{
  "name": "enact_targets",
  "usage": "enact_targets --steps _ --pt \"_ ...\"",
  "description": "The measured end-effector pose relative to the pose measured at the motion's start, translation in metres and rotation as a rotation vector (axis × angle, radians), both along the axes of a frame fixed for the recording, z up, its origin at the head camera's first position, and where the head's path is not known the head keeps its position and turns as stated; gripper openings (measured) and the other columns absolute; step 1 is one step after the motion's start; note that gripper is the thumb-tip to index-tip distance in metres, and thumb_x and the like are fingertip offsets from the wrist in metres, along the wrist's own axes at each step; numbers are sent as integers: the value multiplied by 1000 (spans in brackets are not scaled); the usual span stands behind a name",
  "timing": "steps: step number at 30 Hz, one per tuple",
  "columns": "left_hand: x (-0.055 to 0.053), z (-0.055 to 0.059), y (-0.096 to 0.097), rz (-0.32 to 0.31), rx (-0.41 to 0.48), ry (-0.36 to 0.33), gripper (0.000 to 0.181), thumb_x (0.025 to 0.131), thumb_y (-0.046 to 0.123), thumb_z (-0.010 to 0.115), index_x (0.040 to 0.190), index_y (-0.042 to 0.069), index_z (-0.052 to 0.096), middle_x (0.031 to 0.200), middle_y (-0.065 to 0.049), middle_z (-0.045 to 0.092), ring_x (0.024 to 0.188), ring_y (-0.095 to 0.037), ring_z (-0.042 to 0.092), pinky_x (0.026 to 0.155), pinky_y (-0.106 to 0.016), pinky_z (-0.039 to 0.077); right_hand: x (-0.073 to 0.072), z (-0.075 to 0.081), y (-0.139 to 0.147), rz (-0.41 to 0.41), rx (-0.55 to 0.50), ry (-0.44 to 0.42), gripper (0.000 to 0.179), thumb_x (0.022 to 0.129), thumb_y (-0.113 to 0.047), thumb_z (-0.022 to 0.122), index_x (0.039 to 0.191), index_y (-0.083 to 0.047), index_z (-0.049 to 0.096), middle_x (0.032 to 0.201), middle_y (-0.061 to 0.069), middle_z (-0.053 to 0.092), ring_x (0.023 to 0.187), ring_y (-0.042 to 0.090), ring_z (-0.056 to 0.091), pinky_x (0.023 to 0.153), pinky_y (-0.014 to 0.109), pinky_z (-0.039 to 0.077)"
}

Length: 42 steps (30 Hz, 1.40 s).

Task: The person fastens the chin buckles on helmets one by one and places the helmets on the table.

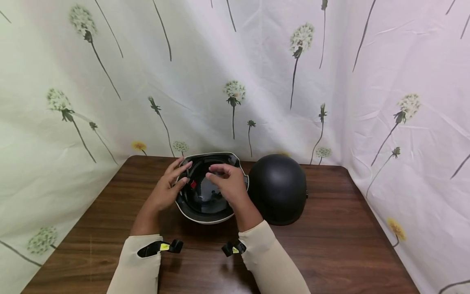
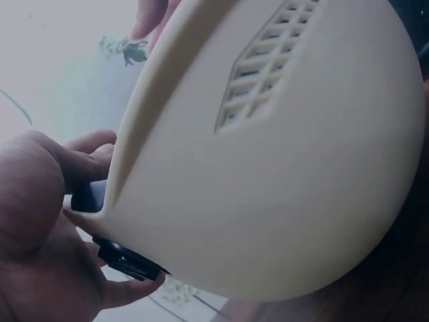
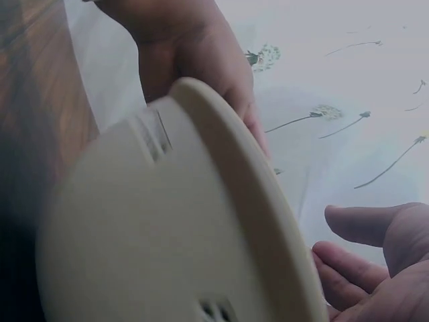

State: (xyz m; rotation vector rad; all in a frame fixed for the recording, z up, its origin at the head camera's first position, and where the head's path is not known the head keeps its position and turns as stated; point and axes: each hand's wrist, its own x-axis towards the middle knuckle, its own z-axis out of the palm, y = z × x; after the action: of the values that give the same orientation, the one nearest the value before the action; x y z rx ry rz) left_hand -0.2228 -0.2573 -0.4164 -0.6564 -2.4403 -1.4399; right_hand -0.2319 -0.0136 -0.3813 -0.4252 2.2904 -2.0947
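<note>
A cream helmet (image 1: 207, 221) lies upside down on the table, its black inside facing up. A red piece (image 1: 193, 185) shows on the black strap inside. My left hand (image 1: 166, 190) is at the helmet's left rim, fingers spread, with the thumb and a fingertip over the opening. In the left wrist view, one finger reaches a black clip (image 2: 131, 260) on the outside of the rim. Over the right part of the opening, my right hand (image 1: 232, 185) has loosely bent fingers and the thumb apart from them. Nothing shows between its fingertips in the right wrist view.
A black helmet (image 1: 279, 190) rests dome up just right of the cream one. Both are on a brown wooden table (image 1: 338, 237). Behind and at the sides hangs a white cloth (image 1: 205, 102) printed with dandelions.
</note>
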Motion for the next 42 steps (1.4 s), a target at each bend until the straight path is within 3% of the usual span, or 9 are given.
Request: enact_targets --steps 4,8,11,16,22,30,38,42 --pt "0 0 -2 -10 -39 12 50 109 0 52 157 -5 42 171 -25 15 156 -55 11 109 -82 25 -1 3 11 -16 14 101 26 96 -19 80 119 -10 79 115 6 75 90 19 66 77 31 53" --pt "0 -3 -5 19 -104 17 51 108 -1 53 158 -3 43 171 -26 11 153 -58 14 109 -81 27 -4 6 21 -86 12 220 23 96 -17 78 118 -8 79 109 11 73 94 25 67 86 39 56" --pt "-1 -7 -6 40 -140 27 51 108 0 54 158 -1 44 171 -26 10 151 -60 19 109 -78 29 -7 8 28 -127 15 263 25 97 -14 77 120 -5 78 121 12 72 113 30 67 100 45 54" --pt "-6 -13 -4 16 -167 7 54 109 2 52 161 1 38 172 -24 7 154 -57 14 112 -77 26 -14 6 36 -132 96 228 40 96 -12 78 133 0 70 151 17 55 147 33 45 120 50 38" --pt "-9 -22 -2 16 -172 -27 55 110 4 51 162 -1 34 172 -26 6 156 -55 9 113 -76 25 -16 -1 40 -103 202 143 57 97 -20 78 149 -8 60 170 11 33 159 35 24 122 58 30" --pt "-11 -33 -2 122 -253 -81 61 111 14 54 164 0 29 172 -23 11 150 -62 12 113 -79 16 -17 -2 42 -44 176 97 57 101 -22 72 153 -6 54 170 11 32 159 28 27 124 46 31" --pt "-7 -28 -3 227 -430 -206 77 110 40 55 171 16 14 177 -10 7 152 -59 11 110 -83 13 -17 -5 39 -8 172 80 62 101 -33 71 155 -9 52 170 12 33 158 30 28 121 51 35" --pt "-7 -27 -3 250 -480 -254 88 106 49 59 171 20 8 177 -10 8 151 -58 14 111 -82 10 -16 -4 37 3 169 82 66 99 -38 72 156 -10 52 170 10 33 158 29 28 122 51 34"
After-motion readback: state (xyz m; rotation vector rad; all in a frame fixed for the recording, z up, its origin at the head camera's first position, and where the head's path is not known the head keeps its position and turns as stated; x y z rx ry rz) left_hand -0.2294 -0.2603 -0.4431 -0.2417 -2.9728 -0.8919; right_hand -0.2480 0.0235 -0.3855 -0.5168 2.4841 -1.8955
